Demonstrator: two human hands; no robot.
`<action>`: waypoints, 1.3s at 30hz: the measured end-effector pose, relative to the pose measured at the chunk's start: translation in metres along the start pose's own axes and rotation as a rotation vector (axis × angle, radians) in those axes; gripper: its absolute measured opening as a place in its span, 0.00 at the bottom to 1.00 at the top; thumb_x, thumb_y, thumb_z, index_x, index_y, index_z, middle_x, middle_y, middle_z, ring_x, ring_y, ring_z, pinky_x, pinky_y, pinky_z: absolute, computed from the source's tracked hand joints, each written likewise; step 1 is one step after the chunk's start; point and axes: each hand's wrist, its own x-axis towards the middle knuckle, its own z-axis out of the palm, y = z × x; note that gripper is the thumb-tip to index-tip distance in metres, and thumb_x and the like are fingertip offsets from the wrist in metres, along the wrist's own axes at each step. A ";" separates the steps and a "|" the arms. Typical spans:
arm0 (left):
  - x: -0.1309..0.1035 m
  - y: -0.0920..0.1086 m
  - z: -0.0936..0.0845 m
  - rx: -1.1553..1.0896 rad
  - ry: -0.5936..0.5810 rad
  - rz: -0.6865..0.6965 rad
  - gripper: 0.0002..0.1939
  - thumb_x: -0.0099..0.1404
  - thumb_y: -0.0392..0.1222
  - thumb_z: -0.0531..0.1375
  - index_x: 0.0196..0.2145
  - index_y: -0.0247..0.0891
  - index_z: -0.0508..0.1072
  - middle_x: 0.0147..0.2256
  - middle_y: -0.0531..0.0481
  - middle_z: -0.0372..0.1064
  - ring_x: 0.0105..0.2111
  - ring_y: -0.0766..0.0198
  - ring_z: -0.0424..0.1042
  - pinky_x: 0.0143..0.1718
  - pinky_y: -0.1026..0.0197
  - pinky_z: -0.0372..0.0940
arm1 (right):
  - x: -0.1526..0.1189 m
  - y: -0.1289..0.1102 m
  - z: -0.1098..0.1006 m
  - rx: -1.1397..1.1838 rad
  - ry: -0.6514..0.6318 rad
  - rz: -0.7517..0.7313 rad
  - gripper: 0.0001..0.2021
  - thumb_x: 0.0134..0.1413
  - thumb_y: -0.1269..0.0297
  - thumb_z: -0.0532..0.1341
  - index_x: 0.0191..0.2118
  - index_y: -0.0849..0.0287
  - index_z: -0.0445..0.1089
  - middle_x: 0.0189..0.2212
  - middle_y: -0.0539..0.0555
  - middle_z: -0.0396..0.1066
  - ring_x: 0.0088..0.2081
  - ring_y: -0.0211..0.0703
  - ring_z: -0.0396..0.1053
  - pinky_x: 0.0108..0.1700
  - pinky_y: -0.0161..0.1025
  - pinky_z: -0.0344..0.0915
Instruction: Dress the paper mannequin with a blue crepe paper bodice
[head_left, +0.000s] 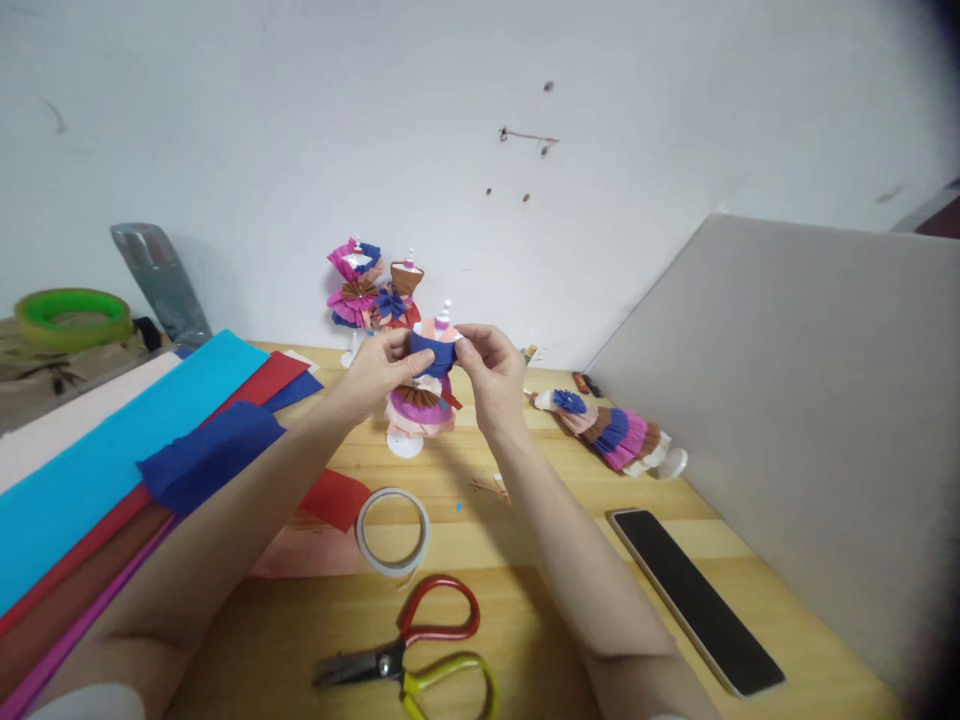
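Note:
A small dress-form figure (422, 411) stands upright on its white round base near the middle of the table, with a pink, brown and purple paper skirt. Round its upper body lies a blue paper band (433, 356). My left hand (380, 370) pinches the band at its left side, thumb across the front. At the band's right edge, my right hand (493, 372) grips it between thumb and fingers. Orange paper shows inside the band's top.
Scissors (390, 660), a tape roll (394, 532) and red paper (337, 500) lie in front. Colored paper sheets (135, 430) cover the left. A phone (697, 600) and another dressed figure (615, 435) lie at right. Two figures (356, 285) stand behind; a bottle (161, 280) is back left.

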 end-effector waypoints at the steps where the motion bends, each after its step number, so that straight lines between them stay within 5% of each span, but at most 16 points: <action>1: 0.000 0.000 0.000 0.003 -0.003 0.002 0.23 0.54 0.49 0.69 0.43 0.33 0.76 0.39 0.44 0.77 0.38 0.55 0.76 0.42 0.54 0.70 | -0.001 -0.001 0.000 -0.007 0.000 0.000 0.15 0.48 0.49 0.67 0.35 0.54 0.71 0.33 0.52 0.75 0.35 0.43 0.72 0.40 0.42 0.71; 21: -0.002 0.001 -0.010 0.044 -0.112 -0.009 0.21 0.53 0.47 0.70 0.42 0.34 0.78 0.39 0.44 0.78 0.40 0.54 0.75 0.44 0.53 0.69 | -0.007 0.002 -0.010 0.055 -0.095 -0.006 0.17 0.46 0.53 0.70 0.41 0.52 0.71 0.37 0.53 0.76 0.39 0.45 0.74 0.45 0.44 0.71; 31: -0.002 0.001 -0.011 0.048 -0.125 -0.004 0.26 0.51 0.47 0.70 0.47 0.32 0.77 0.42 0.42 0.78 0.43 0.51 0.76 0.45 0.52 0.70 | -0.002 0.002 -0.021 0.036 -0.151 -0.051 0.23 0.48 0.48 0.69 0.46 0.55 0.70 0.39 0.55 0.77 0.40 0.46 0.75 0.45 0.45 0.73; 39: -0.004 0.013 -0.011 0.111 -0.098 0.025 0.23 0.51 0.46 0.70 0.43 0.31 0.78 0.38 0.43 0.78 0.39 0.55 0.76 0.44 0.54 0.70 | -0.004 0.003 -0.020 0.049 -0.180 -0.048 0.19 0.49 0.51 0.69 0.44 0.55 0.72 0.40 0.54 0.77 0.41 0.44 0.75 0.46 0.44 0.73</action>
